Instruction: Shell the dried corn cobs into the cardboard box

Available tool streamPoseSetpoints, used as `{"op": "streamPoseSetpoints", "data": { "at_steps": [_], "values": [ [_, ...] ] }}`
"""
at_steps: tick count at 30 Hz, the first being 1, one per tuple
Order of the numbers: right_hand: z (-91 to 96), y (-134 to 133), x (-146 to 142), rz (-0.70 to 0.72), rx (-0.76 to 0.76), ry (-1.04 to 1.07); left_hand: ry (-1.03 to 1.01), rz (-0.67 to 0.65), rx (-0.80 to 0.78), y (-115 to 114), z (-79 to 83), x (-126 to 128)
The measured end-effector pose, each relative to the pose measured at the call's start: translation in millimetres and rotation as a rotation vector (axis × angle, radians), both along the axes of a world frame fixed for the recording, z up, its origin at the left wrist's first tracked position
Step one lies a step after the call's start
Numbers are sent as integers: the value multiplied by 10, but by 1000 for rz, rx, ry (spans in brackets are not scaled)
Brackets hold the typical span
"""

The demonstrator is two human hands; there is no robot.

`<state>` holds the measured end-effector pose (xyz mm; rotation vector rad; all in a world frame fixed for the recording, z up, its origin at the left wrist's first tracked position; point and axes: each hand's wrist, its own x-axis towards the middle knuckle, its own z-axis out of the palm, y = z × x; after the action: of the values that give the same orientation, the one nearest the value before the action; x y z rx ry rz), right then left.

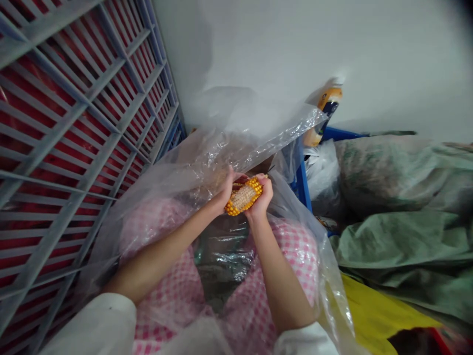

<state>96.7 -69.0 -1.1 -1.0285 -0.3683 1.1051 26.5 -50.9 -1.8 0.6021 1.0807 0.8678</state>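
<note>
A dried corn cob (pixel 243 197) lies tilted across the gap between the two hands, and both hands are closed around it: the left hand (pixel 226 190) grips it from the left side and the right hand (pixel 262 195) clasps it from the right. Orange-yellow kernels remain towards both ends, while the middle is bare, showing the pale, pitted core. Around them, a white wall (pixel 295 49) fills the top of the view, and a grey metal grille (pixel 74 128) with red behind it (probably a crate, though that is hard to tell) stands on the left. Green sacks (pixel 399 236) are heaped on the right, above a yellow cloth (pixel 377 315). A clear plastic sheet (pixel 207 158) drapes over pink gingham fabric (pixel 162 236) below the hands. A blue metal frame (pixel 302 185) stands just beyond the right hand, near a bottle with a yellow label (pixel 327 108).
</note>
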Motion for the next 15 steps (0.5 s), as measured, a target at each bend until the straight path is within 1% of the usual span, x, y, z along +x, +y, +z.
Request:
{"op": "streamPoseSetpoints", "data": {
  "at_steps": [2, 4, 10, 15],
  "values": [
    [4, -17, -11, -5, 21, 85, -23, 8, -9, -10, -13, -11],
    [3, -39, -13, 0, 29, 120, -52, 3, -11, -20, -32, -10],
    [-16, -105, -16, 22, 25, 83, -67, -7, -20, -40, -56, -3],
    [-64, -136, -26, -6, 51, 121, -34, -10, -64, -64, -54, -10]
  ]
}}
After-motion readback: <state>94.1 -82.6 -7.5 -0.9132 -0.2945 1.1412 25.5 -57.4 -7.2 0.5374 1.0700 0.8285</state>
